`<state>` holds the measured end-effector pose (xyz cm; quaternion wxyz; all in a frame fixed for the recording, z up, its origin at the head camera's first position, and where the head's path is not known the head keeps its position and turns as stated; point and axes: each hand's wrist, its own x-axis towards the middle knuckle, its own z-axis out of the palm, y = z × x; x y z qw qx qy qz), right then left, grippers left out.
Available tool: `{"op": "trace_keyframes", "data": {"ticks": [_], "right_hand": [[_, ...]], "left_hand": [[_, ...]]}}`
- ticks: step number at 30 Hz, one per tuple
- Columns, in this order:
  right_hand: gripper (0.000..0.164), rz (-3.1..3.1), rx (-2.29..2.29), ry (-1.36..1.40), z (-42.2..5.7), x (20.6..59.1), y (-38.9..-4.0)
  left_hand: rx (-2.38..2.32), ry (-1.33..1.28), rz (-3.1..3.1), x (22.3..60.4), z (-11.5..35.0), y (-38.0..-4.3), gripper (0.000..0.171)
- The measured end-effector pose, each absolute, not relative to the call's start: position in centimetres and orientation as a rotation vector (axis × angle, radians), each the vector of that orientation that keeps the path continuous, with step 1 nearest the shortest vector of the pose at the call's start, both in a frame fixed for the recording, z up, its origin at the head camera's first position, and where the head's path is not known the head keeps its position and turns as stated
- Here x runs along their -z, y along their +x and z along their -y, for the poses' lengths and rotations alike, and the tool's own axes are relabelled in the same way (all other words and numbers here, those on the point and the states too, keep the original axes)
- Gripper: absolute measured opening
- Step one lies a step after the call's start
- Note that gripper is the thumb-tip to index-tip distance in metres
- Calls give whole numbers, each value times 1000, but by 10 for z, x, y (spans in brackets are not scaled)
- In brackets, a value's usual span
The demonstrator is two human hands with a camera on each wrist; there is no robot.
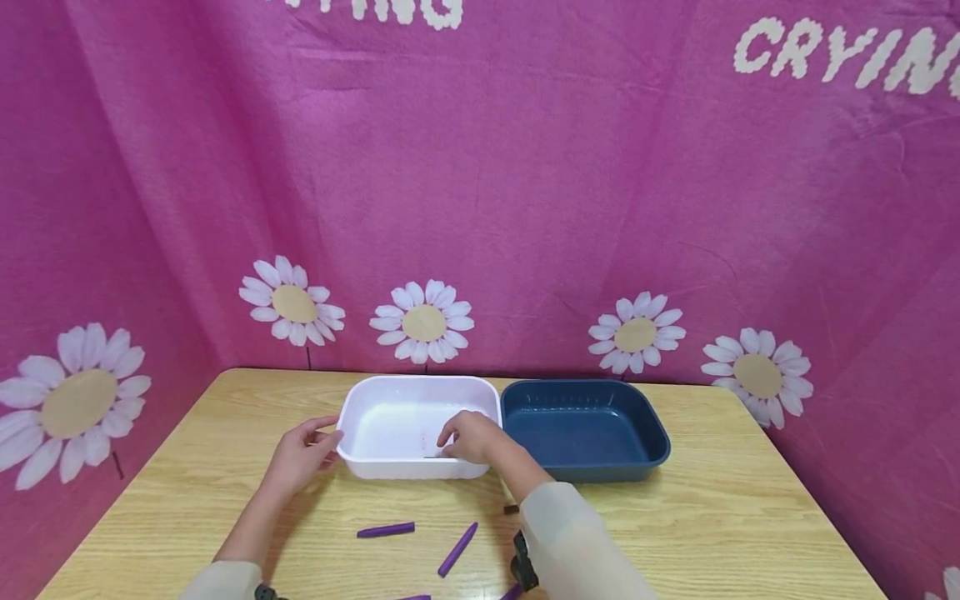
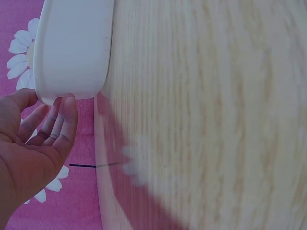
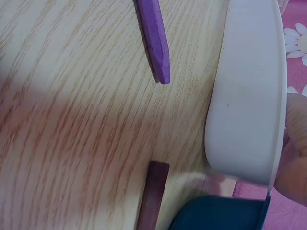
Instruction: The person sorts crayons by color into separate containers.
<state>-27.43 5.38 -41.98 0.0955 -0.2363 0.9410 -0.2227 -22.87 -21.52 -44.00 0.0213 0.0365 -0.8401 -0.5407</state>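
Note:
A white tray point(image 1: 457, 468) stands at the middle back of the table. My left hand point(image 1: 298, 458) holds its left end; in the left wrist view the thumb is at the rim and the fingertips touch the outer wall. Inside the tray, toward the front right, my right hand point(image 1: 472, 437) reaches down with bent fingers. A thin dark thing point(image 1: 432, 457) shows by those fingertips, mostly hidden behind the front wall, so whether they grip it is unclear. In front lie purple crayons point(image 1: 386, 530), one slanted point(image 1: 457, 550), and a brown crayon point(image 3: 153, 191).
A dark blue tray point(image 1: 618, 475) stands against the white tray's right side. More purple crayons point(image 1: 513, 592) are partly cut off at the bottom edge of the head view. Behind the wooden table point(image 1: 735, 500) hangs a pink cloth point(image 1: 525, 208) with daisies.

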Motion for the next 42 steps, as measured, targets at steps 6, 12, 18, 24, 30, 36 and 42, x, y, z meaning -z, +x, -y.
{"op": "trace_keyframes", "data": {"ticks": [6,12,18,24,30,36,42], "right_hand": [[11,-2786,736,-704,-56,416,-272],[12,-2776,810,-778,-61,402,-267],[13,-2775,838,-822,-73,390,-261],[14,-2794,841,-853,-91,384,-256],[14,-2793,814,-904,-113,376,-244],[13,-2790,785,-966,-137,373,-229],[10,-2784,753,-1020,-161,376,-215]], "left_hand": [[1672,124,2618,440,214,-227,43],[1658,121,2621,437,213,-225,43],[1654,116,2622,436,213,-225,44],[1653,116,2623,438,214,-226,44],[1644,106,2631,440,215,-227,43],[1647,105,2639,439,214,-227,43],[1653,103,2643,438,214,-226,44]]}}
